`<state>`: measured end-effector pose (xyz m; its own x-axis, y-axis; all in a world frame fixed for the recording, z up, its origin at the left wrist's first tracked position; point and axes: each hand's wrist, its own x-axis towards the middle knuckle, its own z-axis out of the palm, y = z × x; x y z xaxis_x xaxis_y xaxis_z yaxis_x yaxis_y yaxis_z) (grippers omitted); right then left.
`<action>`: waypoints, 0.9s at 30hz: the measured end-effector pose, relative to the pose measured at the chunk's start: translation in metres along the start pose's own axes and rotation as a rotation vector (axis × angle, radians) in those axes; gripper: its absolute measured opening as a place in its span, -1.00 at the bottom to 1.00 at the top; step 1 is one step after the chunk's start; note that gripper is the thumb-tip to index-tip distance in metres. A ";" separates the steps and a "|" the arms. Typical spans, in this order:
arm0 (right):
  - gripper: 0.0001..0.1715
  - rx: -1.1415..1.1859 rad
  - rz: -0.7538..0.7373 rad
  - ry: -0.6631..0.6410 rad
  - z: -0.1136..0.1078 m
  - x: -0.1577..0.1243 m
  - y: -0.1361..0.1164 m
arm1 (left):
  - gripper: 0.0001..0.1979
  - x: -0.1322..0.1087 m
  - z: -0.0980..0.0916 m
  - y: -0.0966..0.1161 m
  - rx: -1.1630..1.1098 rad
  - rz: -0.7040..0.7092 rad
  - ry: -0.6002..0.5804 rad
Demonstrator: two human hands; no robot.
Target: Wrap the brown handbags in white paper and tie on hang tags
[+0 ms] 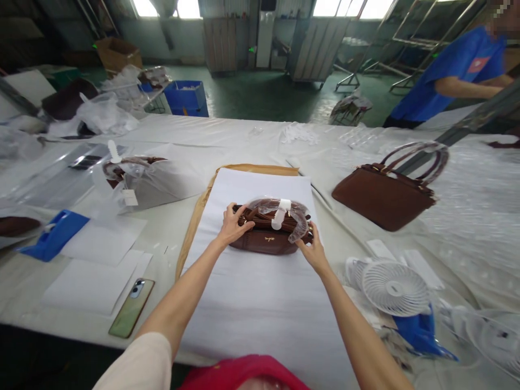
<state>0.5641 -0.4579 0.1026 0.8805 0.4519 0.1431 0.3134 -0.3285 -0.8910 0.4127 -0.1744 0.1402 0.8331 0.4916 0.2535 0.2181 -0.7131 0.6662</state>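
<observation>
Where white sheets [95, 284] are laid at the left of the table [227, 138], a blue object [57, 236] and a phone [130, 311] are noted beside them. Farther back, a bag [162, 181] is partly covered by pale wrapping. At centre, a brown handbag [263, 242] is set on white paper [260, 303], its handles [299, 208] enclosed in clear plastic. Its left end is clamped between thumb and fingers of the left hand [233, 227]; its right end is likewise gripped by the right hand [314, 252]. Further right, a second handbag [382, 197] is placed behind a white fan [395, 288]; beyond the table, a person [453, 78] is seen.
</observation>
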 end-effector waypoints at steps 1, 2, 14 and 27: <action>0.08 0.018 -0.002 0.000 -0.001 -0.005 0.001 | -0.38 -0.003 0.002 0.004 0.008 0.003 0.028; 0.09 0.037 -0.001 0.003 -0.001 -0.009 0.001 | -0.42 -0.006 0.003 0.008 0.017 0.014 0.045; -0.11 -0.174 0.133 0.163 -0.012 -0.088 0.023 | -0.63 0.015 0.028 -0.010 -0.014 0.015 0.189; -0.33 -0.730 1.021 0.380 -0.209 -0.230 0.151 | -0.68 0.019 0.027 -0.005 -0.089 -0.010 0.206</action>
<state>0.4828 -0.7850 0.0251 0.8413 -0.4872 -0.2344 -0.5364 -0.8061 -0.2499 0.4415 -0.1751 0.1232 0.7074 0.5967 0.3788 0.1726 -0.6655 0.7261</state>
